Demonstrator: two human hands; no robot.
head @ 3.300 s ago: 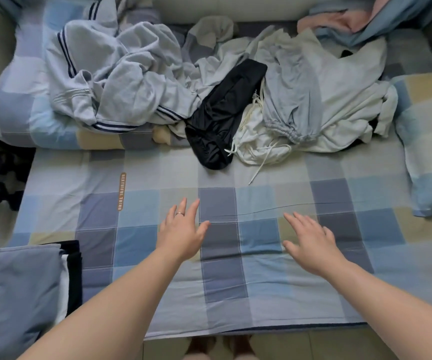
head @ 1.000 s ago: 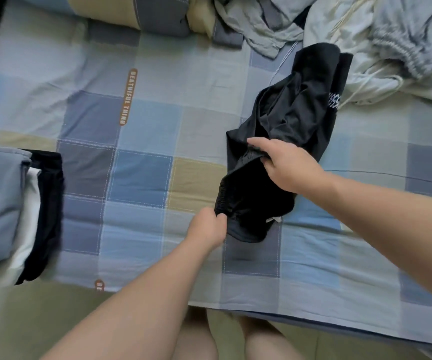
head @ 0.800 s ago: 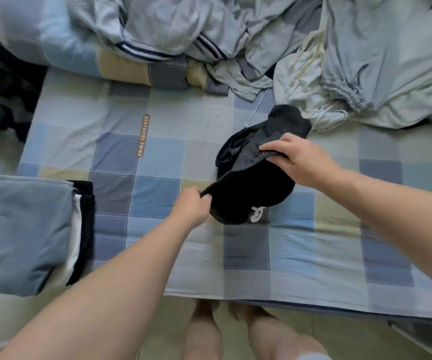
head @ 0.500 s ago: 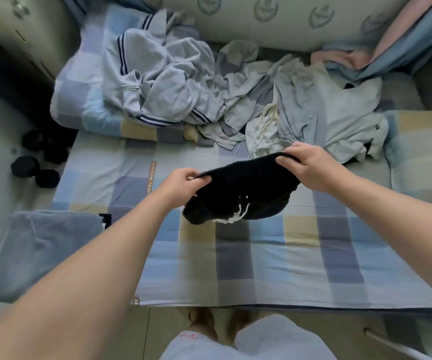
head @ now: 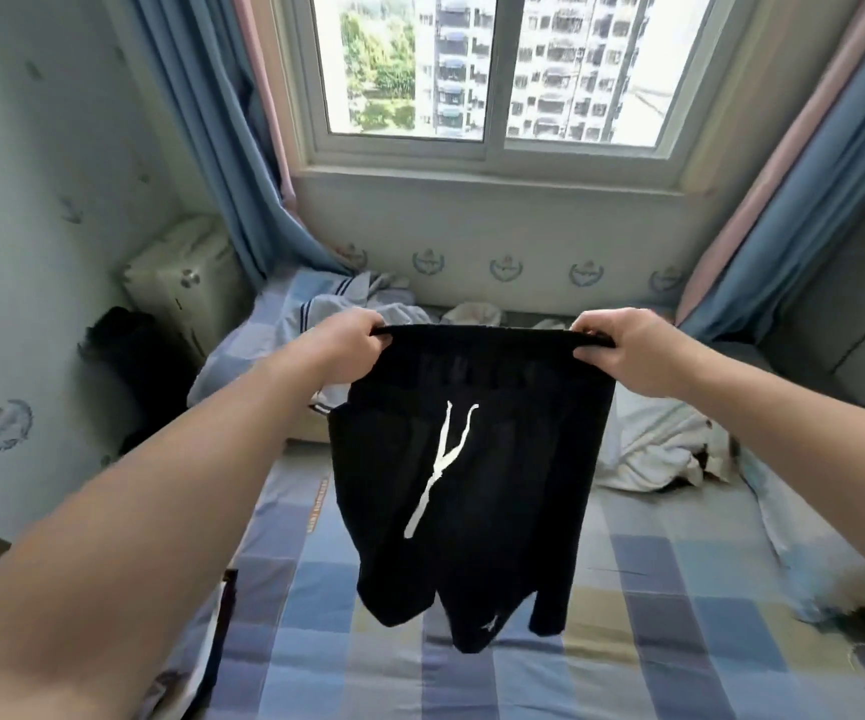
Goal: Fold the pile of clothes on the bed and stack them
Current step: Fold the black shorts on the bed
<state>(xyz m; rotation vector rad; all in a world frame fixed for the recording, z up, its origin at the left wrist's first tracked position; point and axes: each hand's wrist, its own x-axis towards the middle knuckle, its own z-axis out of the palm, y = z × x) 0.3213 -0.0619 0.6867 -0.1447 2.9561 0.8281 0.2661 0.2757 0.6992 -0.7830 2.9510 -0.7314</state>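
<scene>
A pair of black shorts (head: 498, 511) with a white drawstring hangs in the air above the checked bed (head: 627, 641). My left hand (head: 352, 348) grips the left end of the waistband and my right hand (head: 622, 350) grips the right end, stretching it flat. The two legs dangle free over the sheet. Behind the shorts lies the pile of unfolded clothes (head: 653, 444), mostly hidden by them. A striped grey garment (head: 326, 309) shows at the back left. The edge of the folded stack (head: 212, 615) peeks out by my left forearm.
A window (head: 492, 70) with blue curtains (head: 222, 148) stands behind the bed. A pale suitcase (head: 186, 283) and a dark bag (head: 134, 366) stand on the floor at the left. A checked pillow (head: 804, 543) lies at the right edge.
Both hands lifted the black shorts off the bed by the waistband and spread them out at chest height. My view tilted up toward the window.
</scene>
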